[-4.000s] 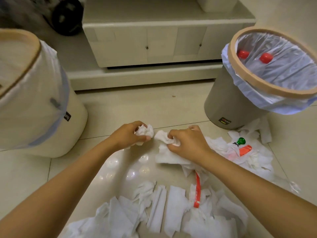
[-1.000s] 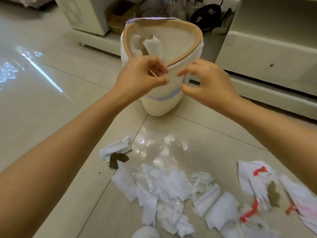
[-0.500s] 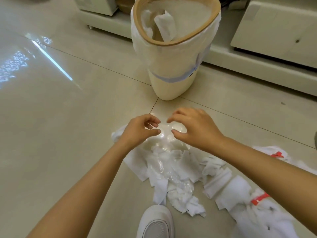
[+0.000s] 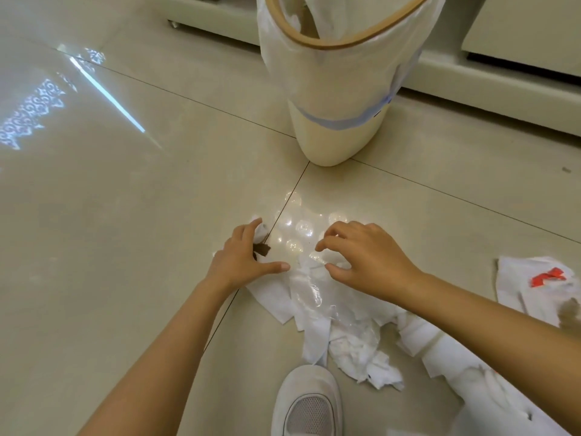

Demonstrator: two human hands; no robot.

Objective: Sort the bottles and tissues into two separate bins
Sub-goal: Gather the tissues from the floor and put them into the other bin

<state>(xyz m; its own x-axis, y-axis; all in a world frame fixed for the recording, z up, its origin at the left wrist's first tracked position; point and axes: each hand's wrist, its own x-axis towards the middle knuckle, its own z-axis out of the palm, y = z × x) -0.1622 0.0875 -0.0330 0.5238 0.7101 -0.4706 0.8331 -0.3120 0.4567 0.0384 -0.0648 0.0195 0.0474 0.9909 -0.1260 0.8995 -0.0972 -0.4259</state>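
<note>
A heap of white tissues (image 4: 317,316) lies on the tiled floor in front of me. My left hand (image 4: 242,259) rests on its left edge, fingers spread over a crumpled tissue (image 4: 260,231) and a small brown scrap (image 4: 261,249). My right hand (image 4: 367,256) hovers over the heap's top with fingers curled and apart, holding nothing. Straight ahead stands a cream bin (image 4: 336,89) with a white liner and a wooden rim; tissues show inside it. No bottle can be made out here.
More tissues with red strips (image 4: 547,276) lie at the right. My white shoe (image 4: 306,404) is at the bottom centre. A low white cabinet (image 4: 518,33) runs behind the bin. Open floor lies to the left.
Both hands have dropped from the bin's rim to the heap on the floor. The left hand has spread onto the crumpled tissue; the view has tilted down.
</note>
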